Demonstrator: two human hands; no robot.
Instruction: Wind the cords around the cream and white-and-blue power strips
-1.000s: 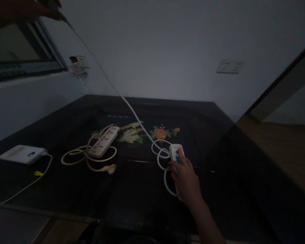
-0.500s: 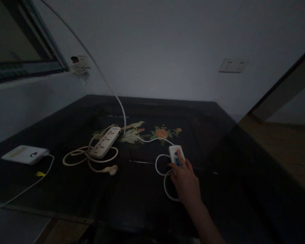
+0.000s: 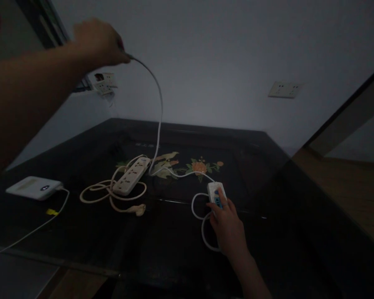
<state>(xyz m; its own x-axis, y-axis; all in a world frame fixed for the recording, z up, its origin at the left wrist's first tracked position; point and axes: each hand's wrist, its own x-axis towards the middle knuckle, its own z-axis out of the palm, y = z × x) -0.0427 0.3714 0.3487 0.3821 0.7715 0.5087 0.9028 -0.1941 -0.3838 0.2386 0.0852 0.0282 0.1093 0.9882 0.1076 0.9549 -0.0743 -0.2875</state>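
My left hand [image 3: 104, 43] is raised at the upper left, its fingers closed on a white cable [image 3: 161, 104]. From there the cable hangs in a curve to the dark table and runs on to a small white power strip [image 3: 212, 188] with blue sockets. My right hand [image 3: 228, 226] rests on that strip, thumb and fingers around its sides and the index finger lying along its top. The strip's near end is hidden under the hand. Loops of white cable [image 3: 202, 232] lie just left of my right hand.
A longer cream power strip [image 3: 132, 176] lies mid-table with its coiled cord and plug [image 3: 138, 210]. At left is a white power bank [image 3: 34, 188] with a thin cable and yellow tag [image 3: 52, 212]. Wall sockets [image 3: 283, 89] are at right, others [image 3: 104, 83] in the left corner.
My left hand has come into view at the upper left, holding the cable and bringing its raised part right and down. My right hand stays on the small power strip. The view has shifted slightly.
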